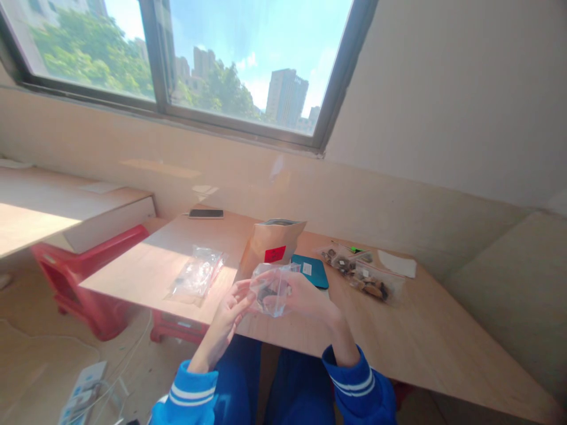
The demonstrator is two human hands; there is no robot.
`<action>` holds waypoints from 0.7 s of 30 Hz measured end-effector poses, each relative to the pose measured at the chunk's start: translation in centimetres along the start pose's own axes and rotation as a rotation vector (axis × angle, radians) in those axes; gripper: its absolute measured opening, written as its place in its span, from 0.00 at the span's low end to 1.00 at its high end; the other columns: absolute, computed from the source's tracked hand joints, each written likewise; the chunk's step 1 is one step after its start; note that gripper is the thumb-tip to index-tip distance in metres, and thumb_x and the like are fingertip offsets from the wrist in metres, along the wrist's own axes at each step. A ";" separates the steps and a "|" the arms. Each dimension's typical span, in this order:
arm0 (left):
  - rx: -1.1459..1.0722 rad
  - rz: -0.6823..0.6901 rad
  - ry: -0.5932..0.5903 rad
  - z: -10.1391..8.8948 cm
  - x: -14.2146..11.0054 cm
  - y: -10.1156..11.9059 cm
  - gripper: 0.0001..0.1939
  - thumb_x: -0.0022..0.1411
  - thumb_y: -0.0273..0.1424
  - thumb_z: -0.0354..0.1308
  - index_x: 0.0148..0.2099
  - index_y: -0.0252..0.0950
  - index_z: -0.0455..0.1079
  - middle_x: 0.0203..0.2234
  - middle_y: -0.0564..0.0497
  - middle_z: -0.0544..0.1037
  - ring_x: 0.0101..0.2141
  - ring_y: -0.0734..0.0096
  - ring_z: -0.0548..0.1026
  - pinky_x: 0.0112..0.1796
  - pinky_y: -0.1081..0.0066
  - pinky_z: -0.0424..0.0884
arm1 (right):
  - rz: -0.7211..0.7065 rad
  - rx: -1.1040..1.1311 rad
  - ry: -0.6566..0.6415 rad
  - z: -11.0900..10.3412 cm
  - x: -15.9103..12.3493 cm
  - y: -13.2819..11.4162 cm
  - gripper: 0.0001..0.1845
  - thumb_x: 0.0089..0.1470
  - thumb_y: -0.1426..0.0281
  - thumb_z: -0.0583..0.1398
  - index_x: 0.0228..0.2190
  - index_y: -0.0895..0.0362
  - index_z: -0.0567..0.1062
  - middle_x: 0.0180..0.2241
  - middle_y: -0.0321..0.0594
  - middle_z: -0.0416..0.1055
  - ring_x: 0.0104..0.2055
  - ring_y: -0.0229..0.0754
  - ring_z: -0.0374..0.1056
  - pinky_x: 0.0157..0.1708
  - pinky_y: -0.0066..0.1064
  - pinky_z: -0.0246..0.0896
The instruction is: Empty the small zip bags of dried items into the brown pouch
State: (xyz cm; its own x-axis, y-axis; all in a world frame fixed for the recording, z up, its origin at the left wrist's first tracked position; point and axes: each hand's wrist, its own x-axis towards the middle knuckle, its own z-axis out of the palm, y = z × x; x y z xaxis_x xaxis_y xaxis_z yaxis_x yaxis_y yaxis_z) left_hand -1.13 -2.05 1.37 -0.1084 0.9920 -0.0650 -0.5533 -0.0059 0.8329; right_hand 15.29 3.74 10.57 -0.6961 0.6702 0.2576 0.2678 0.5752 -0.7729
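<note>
The table (425, 330) carried an upright brown pouch (266, 245) by its wall-side edge. Above its near edge, the left hand (234, 304) and right hand (308, 298) pinched a clear bag (273, 289) between their fingers; something dark, possibly small pieces, lay inside. Filled bags (354, 271) sat toward the far right corner.

- Clear plastic bag (275, 298): transparent, creased, glare seen on film.
- Held bunched between left hand (234, 302) and right hand (308, 295).
- Dark contents (266, 293) seen through film, between both grips; details unresolved.
</note>
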 end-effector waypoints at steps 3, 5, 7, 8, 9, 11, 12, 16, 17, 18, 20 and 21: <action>0.029 0.012 -0.005 -0.3 0.0 0.3 0.20 0.51 0.34 0.67 0.47 0.38 0.72 0.44 0.45 0.79 0.45 0.60 0.77 0.42 0.70 0.70 | 0.031 -0.025 -0.024 -0.2 -0.4 0.2 0.17 0.50 0.67 0.65 0.44 0.48 0.77 0.41 0.37 0.77 0.39 0.45 0.72 0.41 0.39 0.69; 0.038 0.022 -0.012 -0.4 -0.1 0.6 0.21 0.53 0.35 0.66 0.49 0.37 0.71 0.43 0.44 0.79 0.44 0.61 0.77 0.42 0.70 0.70 | 0.059 -0.019 0.001 -0.5 -0.6 0.3 0.17 0.51 0.65 0.64 0.44 0.50 0.76 0.39 0.37 0.77 0.36 0.43 0.71 0.40 0.37 0.69; 0.032 0.033 -0.018 -0.5 -0.3 1.1 0.21 0.54 0.36 0.65 0.50 0.36 0.70 0.43 0.44 0.78 0.44 0.61 0.77 0.41 0.71 0.70 | 0.050 0.033 0.032 -0.8 -0.7 0.5 0.16 0.51 0.65 0.65 0.43 0.51 0.76 0.38 0.37 0.76 0.36 0.41 0.70 0.39 0.35 0.68; 0.026 0.038 -0.015 -0.5 -0.5 1.3 0.22 0.54 0.36 0.64 0.51 0.36 0.69 0.44 0.44 0.78 0.44 0.62 0.77 0.41 0.71 0.70 | 0.036 0.069 0.048 -1.0 -0.8 0.6 0.16 0.50 0.65 0.65 0.43 0.52 0.76 0.39 0.37 0.75 0.37 0.41 0.70 0.40 0.35 0.68; 0.018 0.042 -0.009 -0.6 -0.6 1.5 0.22 0.54 0.35 0.64 0.51 0.36 0.69 0.44 0.45 0.78 0.44 0.62 0.77 0.40 0.71 0.71 | 0.021 0.108 0.059 -1.3 -0.8 0.8 0.16 0.50 0.65 0.65 0.43 0.52 0.76 0.40 0.38 0.75 0.38 0.41 0.70 0.42 0.34 0.68; 0.005 0.046 0.007 -0.7 -0.8 1.9 0.23 0.54 0.35 0.65 0.51 0.37 0.68 0.44 0.45 0.78 0.44 0.62 0.77 0.40 0.71 0.71 | 0.001 0.187 0.087 -1.7 -0.8 1.2 0.17 0.50 0.65 0.66 0.43 0.52 0.75 0.42 0.39 0.74 0.39 0.40 0.70 0.43 0.35 0.67; 0.000 0.045 0.013 -0.8 -0.8 2.0 0.23 0.53 0.35 0.65 0.51 0.37 0.68 0.44 0.45 0.78 0.44 0.62 0.77 0.40 0.72 0.71 | -0.004 0.227 0.101 -2.0 -0.8 1.4 0.18 0.49 0.65 0.66 0.44 0.52 0.75 0.42 0.39 0.74 0.39 0.40 0.70 0.43 0.35 0.67; -0.022 0.063 0.061 -1.2 -1.0 2.4 0.25 0.51 0.34 0.66 0.51 0.36 0.68 0.43 0.45 0.78 0.43 0.62 0.77 0.41 0.71 0.71 | -0.029 0.358 0.183 -3.4 0.2 2.3 0.20 0.50 0.63 0.66 0.45 0.50 0.74 0.42 0.39 0.74 0.42 0.41 0.71 0.45 0.36 0.67; -0.025 0.071 0.069 -1.4 -1.0 2.4 0.26 0.50 0.34 0.66 0.52 0.36 0.68 0.43 0.45 0.78 0.43 0.62 0.77 0.41 0.70 0.71 | -0.040 0.364 0.226 -3.9 0.6 2.5 0.20 0.50 0.62 0.65 0.46 0.49 0.74 0.42 0.39 0.74 0.43 0.41 0.71 0.45 0.36 0.67; -0.027 0.077 0.073 -1.6 -1.0 2.5 0.26 0.51 0.33 0.66 0.52 0.36 0.68 0.44 0.45 0.78 0.43 0.62 0.77 0.41 0.70 0.71 | -0.051 0.361 0.280 -4.4 1.2 2.7 0.20 0.50 0.61 0.65 0.46 0.49 0.73 0.41 0.39 0.74 0.43 0.42 0.71 0.45 0.36 0.68; -0.028 0.082 0.065 -2.2 -1.0 2.6 0.25 0.52 0.34 0.65 0.52 0.36 0.68 0.45 0.45 0.77 0.43 0.62 0.77 0.42 0.70 0.71 | -0.074 0.327 0.393 -5.6 2.6 2.9 0.21 0.51 0.60 0.64 0.47 0.49 0.73 0.40 0.38 0.74 0.43 0.41 0.71 0.45 0.35 0.68; -0.028 0.081 0.060 -2.5 -1.0 2.6 0.24 0.52 0.34 0.65 0.52 0.37 0.68 0.46 0.45 0.77 0.43 0.63 0.77 0.42 0.70 0.71 | -0.084 0.304 0.436 -6.2 3.4 2.9 0.22 0.51 0.60 0.64 0.47 0.50 0.73 0.40 0.38 0.74 0.43 0.41 0.71 0.45 0.35 0.68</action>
State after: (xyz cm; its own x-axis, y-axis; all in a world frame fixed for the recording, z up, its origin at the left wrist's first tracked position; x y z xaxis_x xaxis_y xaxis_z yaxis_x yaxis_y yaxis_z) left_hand -4.57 -3.36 2.23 -0.2019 0.9789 -0.0317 -0.5634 -0.0896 0.8213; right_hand 17.85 10.61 12.76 -0.3479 0.7977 0.4926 -0.0266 0.5168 -0.8557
